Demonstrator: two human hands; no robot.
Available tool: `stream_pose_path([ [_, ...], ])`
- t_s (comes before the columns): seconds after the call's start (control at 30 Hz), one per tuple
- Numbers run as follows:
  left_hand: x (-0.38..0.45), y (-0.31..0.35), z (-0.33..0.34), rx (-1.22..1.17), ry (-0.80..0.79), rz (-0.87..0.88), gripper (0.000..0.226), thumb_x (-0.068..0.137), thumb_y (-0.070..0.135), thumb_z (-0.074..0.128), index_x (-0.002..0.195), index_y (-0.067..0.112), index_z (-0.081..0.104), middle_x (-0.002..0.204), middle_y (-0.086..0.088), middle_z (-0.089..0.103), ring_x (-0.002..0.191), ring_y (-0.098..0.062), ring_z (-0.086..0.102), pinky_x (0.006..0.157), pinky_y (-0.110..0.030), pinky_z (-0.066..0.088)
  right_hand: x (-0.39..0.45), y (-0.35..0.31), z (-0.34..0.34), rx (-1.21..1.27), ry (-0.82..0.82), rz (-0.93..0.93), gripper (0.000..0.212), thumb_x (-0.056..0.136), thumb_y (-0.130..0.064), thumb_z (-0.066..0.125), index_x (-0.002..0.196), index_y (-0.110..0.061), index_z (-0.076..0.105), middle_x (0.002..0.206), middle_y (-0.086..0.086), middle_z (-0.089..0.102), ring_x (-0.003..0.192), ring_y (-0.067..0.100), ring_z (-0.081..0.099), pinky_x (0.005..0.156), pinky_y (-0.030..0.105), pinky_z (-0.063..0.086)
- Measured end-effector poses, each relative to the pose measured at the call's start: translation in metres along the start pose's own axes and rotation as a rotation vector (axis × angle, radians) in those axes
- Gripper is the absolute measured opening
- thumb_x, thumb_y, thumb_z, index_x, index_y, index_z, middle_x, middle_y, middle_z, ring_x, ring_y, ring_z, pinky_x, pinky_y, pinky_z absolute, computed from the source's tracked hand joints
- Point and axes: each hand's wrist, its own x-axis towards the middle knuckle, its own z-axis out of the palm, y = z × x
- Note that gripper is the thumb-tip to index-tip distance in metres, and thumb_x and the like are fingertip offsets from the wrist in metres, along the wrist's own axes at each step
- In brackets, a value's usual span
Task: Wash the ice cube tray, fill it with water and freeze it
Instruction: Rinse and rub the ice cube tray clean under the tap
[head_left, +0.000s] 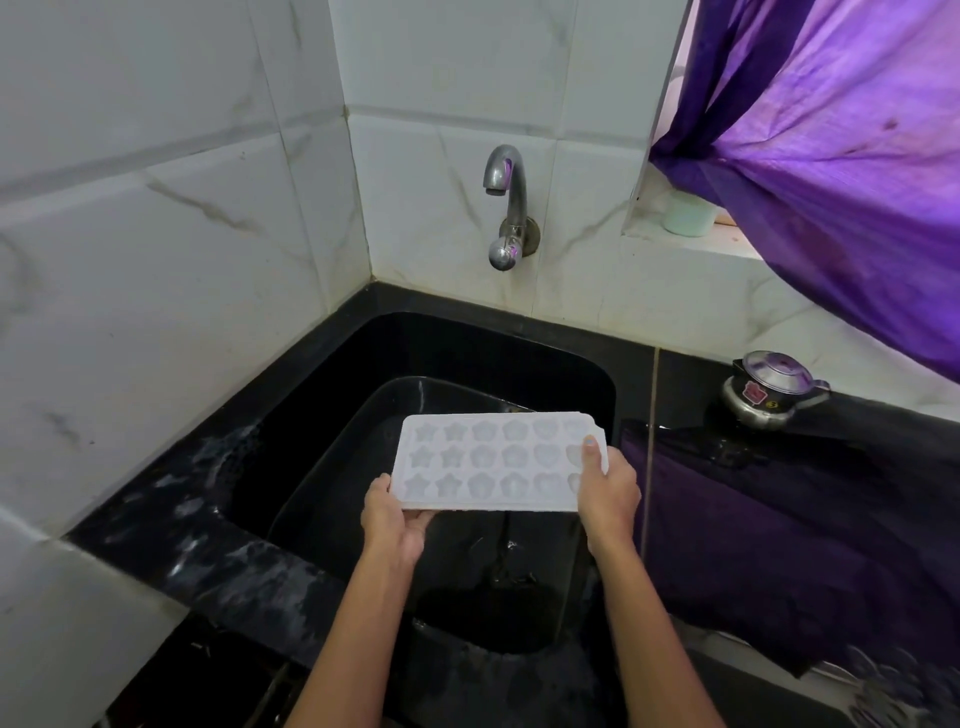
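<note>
A white ice cube tray (488, 462) with star, flower and heart moulds hovers flat over the black sink (363, 358). My left hand (397, 519) holds its near left corner, fingers underneath and thumb at the edge. My right hand (608, 493) grips the right end, thumb lying on top of the tray. A chrome tap (506, 202) juts from the tiled wall above the sink, and no water runs from it. Inside the sink lies a black tub (332, 483), right under the tray.
White marble-look tiles close the left and back. A small steel pot with lid (769, 392) stands on the black counter at right, beside a dark purple cloth (779, 545). A purple curtain (841, 156) hangs over the window ledge, where a pale green cup (688, 213) sits.
</note>
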Motion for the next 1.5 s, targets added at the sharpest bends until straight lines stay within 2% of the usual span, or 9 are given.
stream_pose_path([
  [0.17,0.008,-0.003,-0.009,0.113,-0.013,-0.051,0.027,0.098,0.010,0.038,0.116,-0.005,0.052,0.110,-0.022,0.063,0.094,-0.033,0.063,0.073,-0.043,0.052,-0.005,-0.004,-0.006,-0.065,0.030,-0.133,0.033,0.100,-0.038,0.041,0.085,-0.011,0.052,0.074,-0.001,0.055,0.080,0.020,0.055,0.069,0.032,0.039],
  [0.3,0.009,-0.008,-0.010,0.172,-0.016,-0.060,0.023,0.100,0.009,0.036,0.117,-0.003,0.047,0.106,-0.022,0.061,0.100,-0.034,0.060,0.092,-0.046,0.048,-0.010,-0.008,-0.009,-0.128,0.026,-0.193,0.030,0.100,-0.039,0.039,0.097,-0.014,0.055,0.075,-0.003,0.056,0.081,0.021,0.057,0.075,0.038,0.047],
  [0.43,0.014,-0.015,-0.013,0.256,0.022,-0.087,0.036,0.100,0.015,0.036,0.125,-0.010,0.045,0.126,-0.026,0.052,0.117,-0.037,0.051,0.106,-0.045,0.040,-0.016,-0.015,-0.013,-0.206,0.014,-0.288,0.030,0.101,-0.039,0.038,0.110,-0.014,0.053,0.073,-0.009,0.053,0.074,0.014,0.056,0.071,0.038,0.048],
  [0.5,0.014,-0.019,-0.013,0.276,0.042,-0.108,0.040,0.101,0.017,0.036,0.130,-0.010,0.044,0.132,-0.028,0.048,0.124,-0.038,0.047,0.107,-0.045,0.039,-0.020,-0.019,-0.014,-0.250,0.006,-0.345,0.030,0.101,-0.038,0.037,0.115,-0.015,0.051,0.073,-0.009,0.053,0.068,0.006,0.052,0.067,0.035,0.046],
  [0.73,0.010,-0.034,-0.009,0.286,0.034,-0.164,0.043,0.102,0.019,0.034,0.133,-0.010,0.040,0.137,-0.030,0.044,0.128,-0.039,0.044,0.109,-0.043,0.037,-0.033,-0.019,-0.018,-0.337,-0.041,-0.450,0.031,0.100,-0.041,0.039,0.119,-0.019,0.051,0.086,-0.005,0.060,0.077,0.015,0.055,0.066,0.031,0.040],
  [1.1,0.013,-0.049,-0.003,0.302,0.036,-0.221,0.044,0.101,0.018,0.035,0.139,-0.003,0.037,0.142,-0.027,0.041,0.133,-0.038,0.039,0.111,-0.044,0.034,-0.051,0.001,-0.007,-0.546,-0.118,-0.610,0.046,0.092,-0.058,0.027,0.118,-0.025,0.047,0.083,-0.003,0.055,0.073,0.014,0.054,0.061,0.037,0.053],
  [1.23,0.012,-0.055,-0.002,0.302,0.009,-0.252,0.044,0.100,0.020,0.037,0.139,-0.001,0.038,0.141,-0.026,0.042,0.133,-0.038,0.039,0.111,-0.043,0.034,-0.056,0.002,-0.006,-0.584,-0.115,-0.657,0.036,0.095,-0.050,0.033,0.120,-0.027,0.044,0.090,-0.002,0.056,0.079,0.013,0.054,0.062,0.033,0.052],
  [1.3,0.010,-0.057,-0.001,0.303,-0.002,-0.273,0.045,0.100,0.022,0.038,0.139,0.000,0.038,0.141,-0.025,0.043,0.132,-0.037,0.040,0.109,-0.043,0.035,-0.057,0.003,-0.007,-0.611,-0.122,-0.674,0.029,0.097,-0.039,0.044,0.122,-0.024,0.047,0.095,0.000,0.057,0.084,0.013,0.054,0.064,0.030,0.050],
  [1.5,0.006,-0.060,0.000,0.307,-0.012,-0.320,0.045,0.100,0.024,0.039,0.138,0.001,0.039,0.140,-0.024,0.044,0.131,-0.036,0.041,0.108,-0.042,0.036,-0.059,0.002,-0.002,-0.624,-0.102,-0.699,0.032,0.093,-0.026,0.059,0.123,-0.024,0.050,0.097,-0.001,0.056,0.086,0.007,0.045,0.066,0.021,0.037],
])
